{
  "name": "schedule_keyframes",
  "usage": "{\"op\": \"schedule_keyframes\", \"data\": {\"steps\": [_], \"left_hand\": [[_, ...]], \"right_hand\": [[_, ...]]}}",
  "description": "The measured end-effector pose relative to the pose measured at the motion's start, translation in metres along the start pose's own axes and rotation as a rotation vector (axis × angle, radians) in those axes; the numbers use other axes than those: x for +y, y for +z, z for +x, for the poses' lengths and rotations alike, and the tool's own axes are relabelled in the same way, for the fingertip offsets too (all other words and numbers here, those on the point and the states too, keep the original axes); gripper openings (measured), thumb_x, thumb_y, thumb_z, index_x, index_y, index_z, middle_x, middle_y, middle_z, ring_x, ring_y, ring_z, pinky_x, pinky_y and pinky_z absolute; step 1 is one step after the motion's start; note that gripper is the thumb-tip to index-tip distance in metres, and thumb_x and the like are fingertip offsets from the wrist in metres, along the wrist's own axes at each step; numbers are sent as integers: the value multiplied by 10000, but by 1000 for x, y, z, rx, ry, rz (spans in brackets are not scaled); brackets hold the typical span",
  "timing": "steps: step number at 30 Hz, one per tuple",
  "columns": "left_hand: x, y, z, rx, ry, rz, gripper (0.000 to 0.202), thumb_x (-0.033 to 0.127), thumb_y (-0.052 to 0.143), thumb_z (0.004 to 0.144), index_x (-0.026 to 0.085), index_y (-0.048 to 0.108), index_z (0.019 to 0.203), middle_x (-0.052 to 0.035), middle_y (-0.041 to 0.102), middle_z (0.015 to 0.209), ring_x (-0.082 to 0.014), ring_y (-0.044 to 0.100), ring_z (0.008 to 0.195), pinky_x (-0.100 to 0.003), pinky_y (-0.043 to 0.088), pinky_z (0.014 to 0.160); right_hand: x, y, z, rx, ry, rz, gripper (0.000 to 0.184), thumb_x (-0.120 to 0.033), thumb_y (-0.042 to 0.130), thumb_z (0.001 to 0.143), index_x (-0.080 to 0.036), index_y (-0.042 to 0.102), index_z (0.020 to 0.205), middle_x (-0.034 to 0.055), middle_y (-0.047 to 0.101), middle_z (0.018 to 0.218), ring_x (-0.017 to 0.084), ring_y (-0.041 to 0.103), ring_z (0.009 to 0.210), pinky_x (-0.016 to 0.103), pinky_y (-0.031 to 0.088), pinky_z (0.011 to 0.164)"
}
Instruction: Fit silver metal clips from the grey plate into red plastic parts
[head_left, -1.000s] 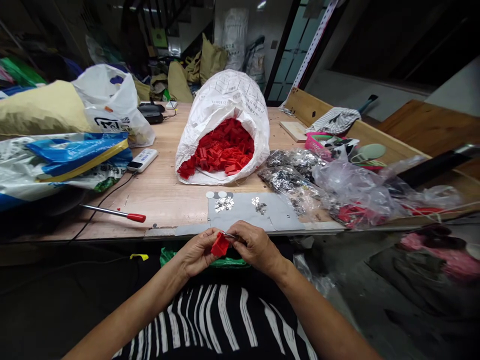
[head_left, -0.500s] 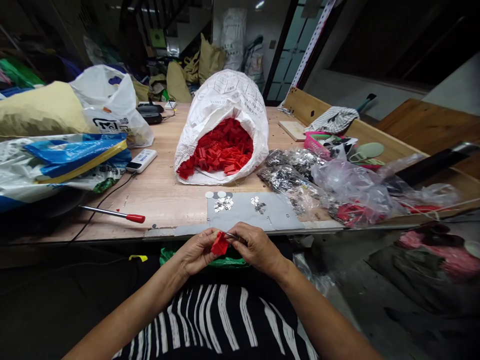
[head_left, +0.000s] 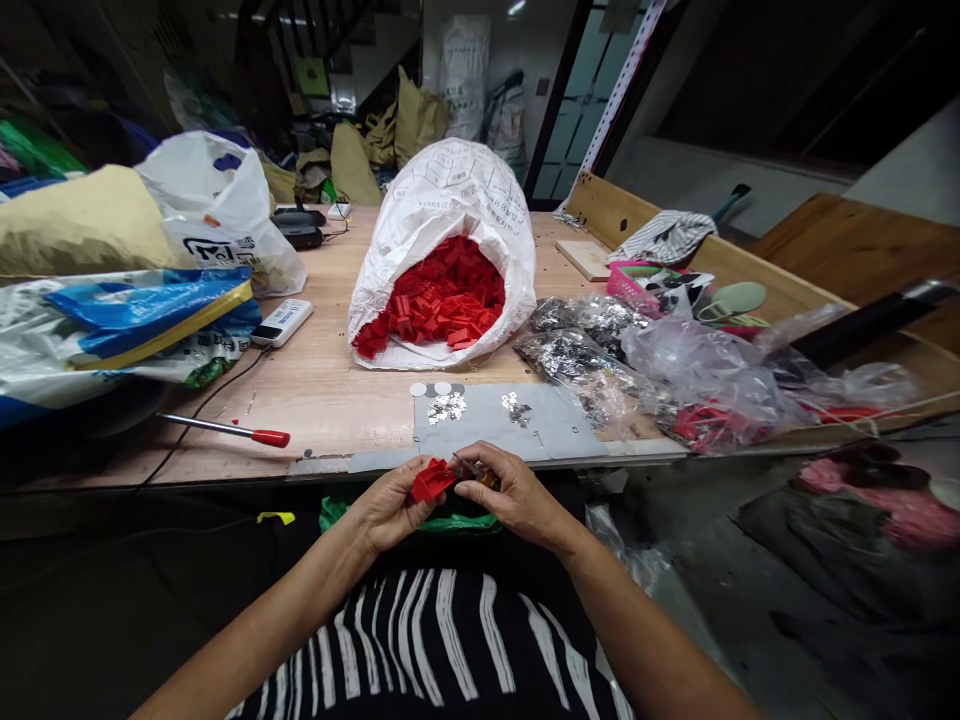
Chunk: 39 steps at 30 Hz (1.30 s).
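Observation:
Close to my lap, in front of the table edge, my left hand (head_left: 396, 505) pinches a small red plastic box-like part (head_left: 433, 481), its hollow side tilted up. My right hand (head_left: 514, 497) is closed round a small hand tool (head_left: 489, 478) with a thin metal tip and an amber-brown part; its exact kind is unclear. The tip points left, close beside the red part. Just beyond both hands, small shiny metal pieces (head_left: 448, 407) lie in a pile on a grey sheet (head_left: 480, 437), with a smaller pile (head_left: 516, 409) to the right.
A white woven sack (head_left: 465, 185) lies open towards me, full of red plastic parts (head_left: 450, 300). Clear bags of metal pieces (head_left: 574, 355) sit to the right. A red-handled metal rod (head_left: 268, 438) and a white power strip (head_left: 283, 322) are on the left.
The red part has turned in my left hand and moved slightly left and up. The tool in my right hand has shifted, showing more of its amber-brown part.

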<state>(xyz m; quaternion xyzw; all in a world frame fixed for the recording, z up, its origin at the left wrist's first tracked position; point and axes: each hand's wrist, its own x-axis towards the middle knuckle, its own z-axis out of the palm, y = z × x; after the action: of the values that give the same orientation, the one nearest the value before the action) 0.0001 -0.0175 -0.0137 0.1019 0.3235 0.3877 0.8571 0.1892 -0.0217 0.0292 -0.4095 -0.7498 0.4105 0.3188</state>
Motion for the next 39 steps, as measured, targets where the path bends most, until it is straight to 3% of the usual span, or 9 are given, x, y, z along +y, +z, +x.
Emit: {"op": "schedule_keyframes", "data": {"steps": [6, 10, 12, 15, 20, 24, 31, 35, 39], "left_hand": [[0, 6, -3, -45, 68, 98, 162, 124, 676, 771, 129, 611, 919, -40, 677, 796, -86, 650, 580, -147, 544, 560], [5, 14, -13, -51, 270, 280, 348, 309, 661, 798, 171, 597, 1111, -91, 679, 973, -160, 676, 726, -232, 551, 605], [6, 16, -18, -42, 406, 450, 411, 270, 724, 735, 192, 620, 1125, -83, 666, 1036, -181, 662, 810, -255, 543, 671], [5, 16, -20, 70, 596, 703, 387, 134, 784, 633, 205, 703, 1005, -44, 674, 1025, -180, 628, 903, -236, 495, 819], [3, 11, -20, 142, 715, 781, 396, 82, 793, 592, 219, 733, 958, -38, 697, 987, -208, 611, 956, -248, 444, 919], [2, 9, -20, 128, 824, 932, 395, 116, 805, 591, 222, 728, 964, -45, 708, 976, -215, 628, 940, -277, 459, 915], [-3, 1, -15, 134, 1196, 1406, 311, 210, 705, 754, 213, 635, 1058, -43, 708, 968, -182, 666, 865, -297, 531, 784], [-5, 2, -15, 156, 1270, 1489, 293, 216, 687, 779, 203, 610, 1061, -43, 702, 949, -161, 664, 844, -272, 534, 760], [-3, 4, -17, 125, 1281, 1511, 289, 186, 677, 786, 206, 609, 1067, -37, 703, 959, -152, 662, 856, -261, 530, 764]], "right_hand": [[9, 8, -2, -12, -19, -14, 130, -228, 585, 850, -200, 630, 968, 6, 612, 836, 115, 525, 685, 216, 422, 621], [13, 13, -2, 112, -2, -59, 96, -228, 561, 867, -192, 609, 942, 2, 614, 808, 124, 537, 709, 226, 430, 666], [14, 16, -1, 139, -18, -94, 93, -212, 569, 861, -196, 611, 942, 12, 620, 839, 131, 550, 743, 236, 433, 695], [14, 19, -2, 131, -48, -120, 102, -219, 602, 844, -201, 615, 943, 13, 615, 830, 136, 554, 736, 239, 432, 687], [14, 18, -4, 179, -26, -115, 112, -255, 568, 876, -196, 605, 964, 12, 633, 826, 132, 563, 720, 236, 437, 689], [14, 19, -6, 218, 7, -118, 94, -263, 554, 884, -191, 605, 914, 10, 645, 815, 127, 569, 704, 229, 438, 675], [16, 27, -6, 283, 36, -131, 94, -250, 522, 897, -195, 592, 926, 16, 646, 823, 129, 571, 700, 235, 436, 683], [16, 27, -6, 262, 16, -100, 143, -257, 510, 904, -201, 590, 1009, 29, 636, 889, 135, 565, 731, 243, 438, 696], [14, 21, -6, 178, -20, -103, 154, -279, 521, 903, -198, 616, 994, 25, 593, 830, 135, 534, 715, 241, 425, 675]]}}
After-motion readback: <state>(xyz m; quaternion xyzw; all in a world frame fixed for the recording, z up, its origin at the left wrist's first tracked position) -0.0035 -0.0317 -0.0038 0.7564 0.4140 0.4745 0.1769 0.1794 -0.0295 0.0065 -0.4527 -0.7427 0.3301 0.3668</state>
